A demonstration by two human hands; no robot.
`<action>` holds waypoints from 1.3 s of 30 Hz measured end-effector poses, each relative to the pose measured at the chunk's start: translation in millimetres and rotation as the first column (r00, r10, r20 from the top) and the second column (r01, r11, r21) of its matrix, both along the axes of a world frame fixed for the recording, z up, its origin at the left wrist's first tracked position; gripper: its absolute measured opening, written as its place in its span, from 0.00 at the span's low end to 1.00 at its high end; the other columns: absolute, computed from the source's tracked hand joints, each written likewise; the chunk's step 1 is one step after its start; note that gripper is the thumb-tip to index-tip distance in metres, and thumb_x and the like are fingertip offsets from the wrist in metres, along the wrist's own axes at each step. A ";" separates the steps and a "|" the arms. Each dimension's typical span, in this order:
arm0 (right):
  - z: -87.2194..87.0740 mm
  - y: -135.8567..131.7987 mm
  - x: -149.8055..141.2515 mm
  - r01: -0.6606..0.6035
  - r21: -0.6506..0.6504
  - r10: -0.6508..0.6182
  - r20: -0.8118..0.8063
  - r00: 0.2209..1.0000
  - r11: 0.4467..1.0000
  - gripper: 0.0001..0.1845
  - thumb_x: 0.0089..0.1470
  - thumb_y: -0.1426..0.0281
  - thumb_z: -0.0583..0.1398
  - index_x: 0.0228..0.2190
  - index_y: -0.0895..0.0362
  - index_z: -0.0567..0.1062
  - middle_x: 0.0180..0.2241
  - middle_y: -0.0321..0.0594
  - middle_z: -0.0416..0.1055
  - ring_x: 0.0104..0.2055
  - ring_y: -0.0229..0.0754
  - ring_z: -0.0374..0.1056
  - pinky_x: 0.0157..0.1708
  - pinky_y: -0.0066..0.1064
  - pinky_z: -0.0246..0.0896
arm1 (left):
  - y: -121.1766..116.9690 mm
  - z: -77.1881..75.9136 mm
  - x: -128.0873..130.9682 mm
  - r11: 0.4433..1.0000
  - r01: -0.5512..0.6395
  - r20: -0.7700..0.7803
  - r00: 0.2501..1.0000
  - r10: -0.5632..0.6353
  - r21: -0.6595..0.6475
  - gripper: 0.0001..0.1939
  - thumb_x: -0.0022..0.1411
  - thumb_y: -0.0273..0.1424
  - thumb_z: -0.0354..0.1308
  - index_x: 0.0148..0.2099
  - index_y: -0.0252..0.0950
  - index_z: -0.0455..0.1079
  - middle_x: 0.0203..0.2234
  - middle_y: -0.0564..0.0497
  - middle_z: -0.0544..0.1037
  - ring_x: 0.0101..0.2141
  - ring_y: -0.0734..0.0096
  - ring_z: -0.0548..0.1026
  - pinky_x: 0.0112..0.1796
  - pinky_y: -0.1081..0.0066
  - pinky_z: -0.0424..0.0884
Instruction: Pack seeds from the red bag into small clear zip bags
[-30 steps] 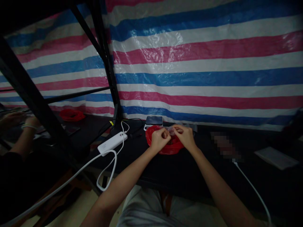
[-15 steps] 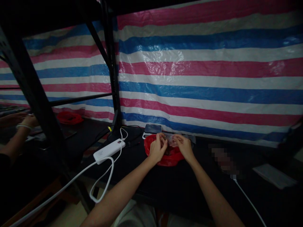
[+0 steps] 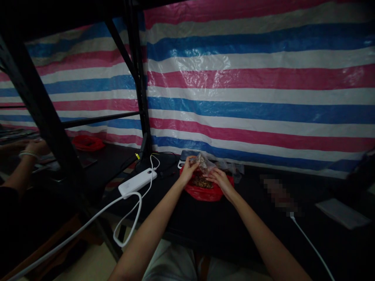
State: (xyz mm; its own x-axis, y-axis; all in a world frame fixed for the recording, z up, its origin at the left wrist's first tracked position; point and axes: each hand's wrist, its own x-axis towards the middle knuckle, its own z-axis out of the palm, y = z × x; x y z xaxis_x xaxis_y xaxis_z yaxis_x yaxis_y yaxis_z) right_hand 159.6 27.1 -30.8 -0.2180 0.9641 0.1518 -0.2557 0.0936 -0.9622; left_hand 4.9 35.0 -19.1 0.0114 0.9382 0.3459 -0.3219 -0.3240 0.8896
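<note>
My left hand (image 3: 187, 171) pinches the top of a small clear plastic bag (image 3: 205, 164), holding it up above a red plastic bag (image 3: 205, 193) that lies open on the dark table (image 3: 222, 222). Small brown pieces (image 3: 199, 182) lie inside the red bag. My right hand (image 3: 220, 180) rests over the red bag with its fingers curled at the clear bag's lower edge. A small scale (image 3: 187, 155) stands just behind the bags.
A white power bank (image 3: 137, 182) with a white cable (image 3: 129, 218) lies left of the bags. A black metal rack post (image 3: 137, 78) rises at the table's back left. Another person's hand (image 3: 32, 150) works at far left. A white cable (image 3: 310, 244) and flat pale object (image 3: 341, 212) lie right.
My left hand has lifted the clear bag up and apart from my right hand. The brown pieces in the red bag now show. The camera view shifted slightly.
</note>
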 end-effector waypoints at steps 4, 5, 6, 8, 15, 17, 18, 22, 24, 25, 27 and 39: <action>-8.6 6.7 0.7 -0.067 0.019 0.066 0.056 0.996 0.998 0.12 0.38 0.65 0.62 0.29 0.56 0.73 0.32 0.42 0.75 0.37 0.46 0.72 0.43 0.40 0.64 | 3.0 9.6 -10.9 0.987 -0.102 -0.072 0.991 0.111 0.122 0.23 0.46 0.36 0.63 0.44 0.34 0.62 0.29 0.52 0.72 0.29 0.74 0.70 0.32 0.74 0.67; -9.0 8.3 2.1 -0.064 0.028 0.062 0.055 0.997 0.998 0.13 0.38 0.65 0.62 0.30 0.55 0.73 0.33 0.42 0.75 0.39 0.46 0.71 0.44 0.40 0.63 | 3.2 11.5 -12.7 0.982 -0.112 -0.102 0.986 0.128 0.150 0.25 0.46 0.35 0.63 0.46 0.34 0.62 0.27 0.53 0.71 0.27 0.76 0.69 0.30 0.75 0.66; -8.4 9.4 3.8 -0.047 0.038 0.045 0.053 0.998 0.998 0.14 0.37 0.65 0.62 0.31 0.55 0.73 0.34 0.42 0.75 0.40 0.46 0.70 0.44 0.41 0.63 | 3.1 12.9 -14.0 0.978 -0.115 -0.136 0.981 0.140 0.171 0.26 0.46 0.35 0.63 0.48 0.34 0.62 0.25 0.54 0.70 0.25 0.77 0.68 0.28 0.76 0.65; -4.8 10.2 7.8 -0.005 0.057 0.001 0.075 0.997 0.998 0.18 0.39 0.64 0.61 0.36 0.53 0.73 0.38 0.42 0.74 0.43 0.47 0.69 0.42 0.40 0.64 | 1.9 14.4 -15.6 0.972 -0.120 -0.213 0.963 0.163 0.202 0.25 0.46 0.34 0.63 0.46 0.33 0.64 0.22 0.56 0.69 0.23 0.78 0.66 0.26 0.78 0.63; 8.1 4.8 9.6 0.048 0.220 -0.097 0.219 0.971 0.974 0.24 0.41 0.59 0.61 0.43 0.50 0.71 0.42 0.40 0.72 0.46 0.47 0.67 0.43 0.38 0.63 | -3.8 10.5 -10.8 0.974 -0.006 -0.419 0.902 0.103 0.226 0.15 0.49 0.36 0.61 0.38 0.32 0.72 0.30 0.49 0.76 0.31 0.71 0.72 0.35 0.73 0.67; 8.5 5.5 9.1 0.091 0.276 -0.150 0.201 0.968 0.957 0.21 0.40 0.59 0.62 0.38 0.53 0.74 0.41 0.41 0.73 0.45 0.47 0.67 0.45 0.39 0.62 | -4.4 9.5 -9.5 0.981 0.019 -0.409 0.910 0.064 0.194 0.15 0.51 0.37 0.59 0.38 0.32 0.73 0.31 0.47 0.77 0.32 0.69 0.73 0.35 0.72 0.67; 8.8 5.9 9.4 0.117 0.297 -0.181 0.197 0.964 0.948 0.19 0.40 0.58 0.62 0.35 0.54 0.75 0.39 0.42 0.74 0.44 0.48 0.68 0.45 0.40 0.61 | -4.6 9.3 -9.2 0.984 0.016 -0.399 0.915 0.058 0.180 0.16 0.51 0.38 0.58 0.38 0.31 0.73 0.31 0.47 0.77 0.32 0.69 0.73 0.35 0.72 0.68; 12.2 5.5 12.8 0.131 0.345 -0.210 0.204 0.956 0.929 0.17 0.40 0.60 0.63 0.33 0.56 0.76 0.35 0.42 0.75 0.40 0.47 0.70 0.44 0.40 0.62 | -6.1 11.2 -9.4 0.983 -0.030 -0.387 0.917 0.099 0.180 0.16 0.52 0.39 0.57 0.37 0.31 0.73 0.31 0.46 0.77 0.33 0.67 0.73 0.36 0.70 0.68; 14.0 4.5 14.7 0.108 0.373 -0.198 0.213 0.957 0.922 0.18 0.40 0.61 0.63 0.36 0.55 0.75 0.36 0.42 0.75 0.40 0.47 0.70 0.43 0.40 0.63 | -6.8 12.7 -10.1 0.972 -0.039 -0.409 0.903 0.133 0.230 0.15 0.52 0.39 0.57 0.36 0.31 0.74 0.32 0.47 0.77 0.34 0.66 0.73 0.39 0.70 0.67; 14.6 4.3 15.6 0.110 0.390 -0.208 0.219 0.953 0.914 0.18 0.41 0.61 0.63 0.36 0.55 0.75 0.36 0.42 0.75 0.40 0.47 0.70 0.43 0.40 0.63 | -7.0 13.4 -10.7 0.964 -0.038 -0.419 0.896 0.149 0.262 0.15 0.53 0.39 0.57 0.35 0.32 0.74 0.32 0.46 0.77 0.35 0.66 0.72 0.40 0.69 0.66; 15.2 4.1 17.1 0.138 0.421 -0.252 0.228 0.940 0.896 0.16 0.42 0.61 0.62 0.33 0.56 0.77 0.35 0.43 0.75 0.39 0.48 0.70 0.43 0.41 0.62 | -6.8 14.4 -12.2 0.947 -0.033 -0.424 0.889 0.174 0.320 0.14 0.55 0.38 0.55 0.35 0.32 0.74 0.34 0.46 0.76 0.38 0.66 0.72 0.43 0.68 0.65; 20.2 -4.0 12.9 0.157 0.432 -0.280 0.238 0.930 0.888 0.18 0.47 0.58 0.58 0.38 0.54 0.76 0.42 0.42 0.73 0.44 0.49 0.67 0.48 0.43 0.59 | -12.2 21.5 -12.9 0.912 -0.129 -0.352 0.894 0.277 0.390 0.08 0.51 0.33 0.59 0.29 0.34 0.74 0.34 0.46 0.73 0.38 0.68 0.70 0.43 0.67 0.64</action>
